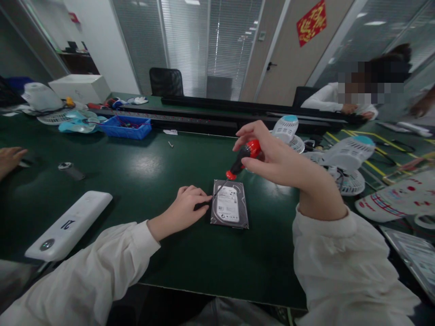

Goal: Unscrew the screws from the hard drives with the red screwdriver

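Observation:
A hard disk drive [230, 204] with a white label lies flat on the dark green table [142, 176]. My right hand [272, 156] is closed on a red and black screwdriver [243, 158], tilted so its thin tip meets the drive's near left edge. My left hand [186, 208] rests on the table against the drive's left side, its fingers curled and pinching near the screwdriver tip; whether it holds anything there is hidden.
A white oblong device [68, 225] marked 21 lies at left, a small grey cylinder [70, 170] beyond it. A blue bin [125, 127] stands at the back left. White fan parts [343, 158] crowd the right. Another person's hand [10, 158] shows at far left; a person sits at back right.

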The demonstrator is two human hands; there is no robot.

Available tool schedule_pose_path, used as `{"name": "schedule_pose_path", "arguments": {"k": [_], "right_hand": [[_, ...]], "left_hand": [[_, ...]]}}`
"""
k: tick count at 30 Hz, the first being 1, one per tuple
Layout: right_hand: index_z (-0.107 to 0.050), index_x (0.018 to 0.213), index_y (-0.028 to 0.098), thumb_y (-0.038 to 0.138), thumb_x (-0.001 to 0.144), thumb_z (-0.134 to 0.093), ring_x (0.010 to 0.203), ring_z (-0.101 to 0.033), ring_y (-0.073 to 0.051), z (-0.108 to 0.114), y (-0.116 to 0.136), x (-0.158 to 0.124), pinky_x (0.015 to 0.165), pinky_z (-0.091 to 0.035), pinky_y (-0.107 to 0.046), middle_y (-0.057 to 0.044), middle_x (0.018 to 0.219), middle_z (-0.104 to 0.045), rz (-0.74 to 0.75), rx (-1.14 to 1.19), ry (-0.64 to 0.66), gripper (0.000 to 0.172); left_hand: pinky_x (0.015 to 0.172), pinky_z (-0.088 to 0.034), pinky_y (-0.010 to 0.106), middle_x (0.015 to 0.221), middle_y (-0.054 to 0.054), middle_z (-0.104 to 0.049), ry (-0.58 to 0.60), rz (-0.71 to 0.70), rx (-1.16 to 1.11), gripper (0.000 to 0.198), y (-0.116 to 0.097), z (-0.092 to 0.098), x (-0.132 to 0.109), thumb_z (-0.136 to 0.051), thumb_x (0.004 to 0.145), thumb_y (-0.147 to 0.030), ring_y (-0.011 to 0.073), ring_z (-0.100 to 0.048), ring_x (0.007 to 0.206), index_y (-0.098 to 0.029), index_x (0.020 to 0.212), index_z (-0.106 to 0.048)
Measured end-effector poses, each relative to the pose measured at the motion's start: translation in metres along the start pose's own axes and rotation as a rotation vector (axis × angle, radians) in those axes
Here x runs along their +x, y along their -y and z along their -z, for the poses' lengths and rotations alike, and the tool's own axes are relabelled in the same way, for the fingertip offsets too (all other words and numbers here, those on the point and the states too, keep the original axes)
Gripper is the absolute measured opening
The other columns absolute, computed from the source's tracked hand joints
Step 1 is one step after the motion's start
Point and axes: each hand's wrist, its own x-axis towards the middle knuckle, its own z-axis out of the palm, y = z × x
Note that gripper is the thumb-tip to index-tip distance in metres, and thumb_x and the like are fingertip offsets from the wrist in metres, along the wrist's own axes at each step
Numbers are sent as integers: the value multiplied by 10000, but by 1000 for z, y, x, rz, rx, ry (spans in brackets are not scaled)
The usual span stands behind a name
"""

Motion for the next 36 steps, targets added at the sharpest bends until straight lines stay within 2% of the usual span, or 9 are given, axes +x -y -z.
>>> {"name": "schedule_pose_path", "arguments": {"k": [3,6,9,13,19,22,25,31,36], "right_hand": [[-560,1213,198,419,965,-584,623,-532,-150,0,2,2,593,-360,-302,4,781,-626,-36,-82,-27,333],[-647,979,181,582,1011,-506,590,-490,-154,0,5,2,589,-295,-322,-10,670,-570,-114,-248,-74,426],[-622,1156,168,557,1026,-464,657,-531,-178,1,3,0,627,-336,-339,-35,781,-617,-124,-229,-49,439],[-451,1319,175,316,905,-586,838,-598,-194,0,0,-1,692,-446,-341,-83,1098,-626,36,-34,-8,458],[-556,1209,193,528,996,-564,585,-468,-162,-2,3,1,587,-315,-323,24,674,-508,-82,-232,-69,398],[-517,1290,181,455,976,-580,718,-566,-193,-2,1,0,647,-386,-338,-46,887,-632,-39,-229,-69,421],[-462,1344,191,345,909,-629,837,-609,-195,-1,0,-1,702,-453,-337,-93,1143,-637,66,-131,-46,491],[-598,1261,180,665,944,-607,644,-534,-204,-1,5,-2,625,-385,-332,-32,747,-606,-124,-294,-93,579],[-472,1404,186,558,929,-636,855,-648,-260,3,-4,-7,731,-496,-393,-110,1048,-682,-106,-171,-33,626]], "left_hand": [[1113,-368,562,1138,45,-745,-2,4,-7,332,0,0,0,-626,995,-184,260,-622,1118,-268,1288,-757],[1109,-372,560,1142,49,-743,2,5,-14,338,1,0,0,-621,999,-192,262,-622,1121,-267,1301,-754],[1095,-383,555,1152,51,-744,-5,-5,-4,340,1,-1,0,-618,999,-194,263,-621,1119,-273,1301,-753],[1095,-380,559,1152,56,-747,-10,-16,13,336,0,-1,-1,-618,995,-181,263,-624,1117,-259,1292,-756],[1094,-384,555,1140,54,-744,-12,-5,7,331,0,-1,-1,-622,999,-190,262,-625,1127,-268,1292,-753],[1092,-383,552,1140,55,-745,-11,-14,5,328,0,0,-1,-622,1001,-191,262,-626,1121,-266,1291,-755],[1095,-378,555,1145,55,-745,-4,-4,1,325,-1,1,0,-624,998,-185,268,-623,1134,-270,1279,-762],[1097,-378,556,1139,51,-741,-5,9,-8,340,-2,1,0,-627,991,-181,267,-616,1126,-284,1286,-762],[1093,-376,550,1146,55,-744,-6,3,-8,331,1,-1,-1,-621,997,-190,263,-618,1121,-264,1288,-760]]}}
